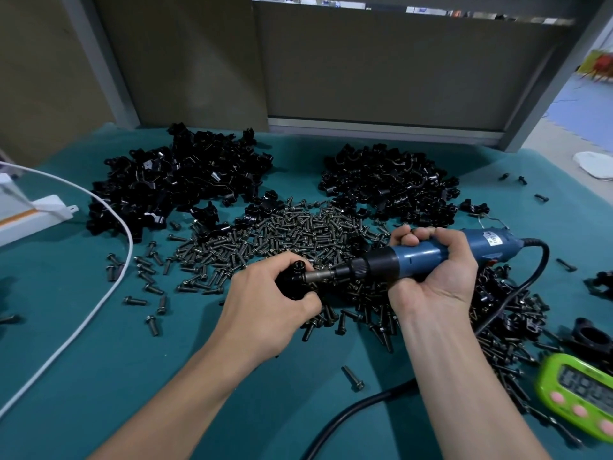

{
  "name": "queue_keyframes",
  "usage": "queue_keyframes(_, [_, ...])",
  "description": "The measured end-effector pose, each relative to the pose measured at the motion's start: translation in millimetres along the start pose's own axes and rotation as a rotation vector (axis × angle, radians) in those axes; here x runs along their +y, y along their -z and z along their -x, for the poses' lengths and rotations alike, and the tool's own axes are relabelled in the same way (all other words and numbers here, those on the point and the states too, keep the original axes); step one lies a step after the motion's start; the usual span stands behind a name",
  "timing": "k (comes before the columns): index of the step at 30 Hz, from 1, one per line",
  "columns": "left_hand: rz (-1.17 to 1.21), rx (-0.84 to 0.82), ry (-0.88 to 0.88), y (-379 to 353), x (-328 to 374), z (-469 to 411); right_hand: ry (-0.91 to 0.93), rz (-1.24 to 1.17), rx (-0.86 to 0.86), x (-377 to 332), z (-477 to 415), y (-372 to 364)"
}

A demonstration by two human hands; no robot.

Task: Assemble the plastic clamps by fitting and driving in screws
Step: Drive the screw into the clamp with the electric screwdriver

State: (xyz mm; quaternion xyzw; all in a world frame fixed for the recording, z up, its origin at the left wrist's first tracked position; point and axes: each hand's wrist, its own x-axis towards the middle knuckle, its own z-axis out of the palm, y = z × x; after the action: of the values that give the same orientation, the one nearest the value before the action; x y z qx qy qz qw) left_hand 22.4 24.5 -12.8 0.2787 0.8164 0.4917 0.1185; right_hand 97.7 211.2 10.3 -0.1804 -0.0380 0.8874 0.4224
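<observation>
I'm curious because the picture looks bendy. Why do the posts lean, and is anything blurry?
Head view: the wide lens bows the grey post and table edges; the left hand on its clamp and the right hand on the blue screwdriver look sharp; the green timer in the corner is slightly soft.

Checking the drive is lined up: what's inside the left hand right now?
The left hand grips a black plastic clamp; the right hand holds the electric screwdriver, bit against it. Fingers cover most of the clamp; the screw cannot be seen.
</observation>
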Motion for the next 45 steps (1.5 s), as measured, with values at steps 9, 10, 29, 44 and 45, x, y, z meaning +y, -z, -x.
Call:
queue_keyframes(9, [-0.063, 0.012, 0.000, -0.4, 1.8, 0.7, -0.004, 0.011, -0.005, 0.7, 0.2, 1.3])
queue_keyframes(10, [-0.074, 0.011, -0.005, -0.5, 2.2, 0.9, -0.004, 0.012, -0.007, 0.8, 0.7, 1.1])
queue_keyframes(29, [-0.134, -0.003, 0.140, -3.9, 2.3, 1.1, 0.039, 0.100, -0.194, 2.6, 4.0, -2.0])
queue_keyframes(44, [-0.034, -0.065, 0.115, 13.7, 0.7, -8.0, -0.025, 0.124, -0.246, -11.3, 1.3, -3.3])
queue_keyframes(45, [0.030, -0.051, 0.122, 16.6, -1.2, -10.1, -0.018, 0.106, -0.196, -14.9, 0.3, -3.5])
